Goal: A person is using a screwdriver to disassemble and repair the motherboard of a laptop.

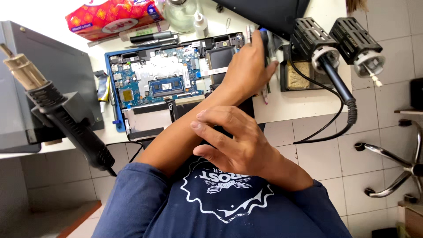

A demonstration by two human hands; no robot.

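On the white table (304,103) lies a red tissue pack (114,16), with a clear bottle (180,12) just beside it. A black hot air gun (66,119) hangs at the left. Two black holders (335,39) stand at the table's right edge, and a chair base (396,163) is on the tiled floor (335,158).

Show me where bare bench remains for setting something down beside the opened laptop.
One bare strip of white bench lies along the front edge, below the soldering iron stand and right of the left hand. The far edge is crowded with the tissue pack, screwdrivers and a small bottle. The opened laptop fills the middle.
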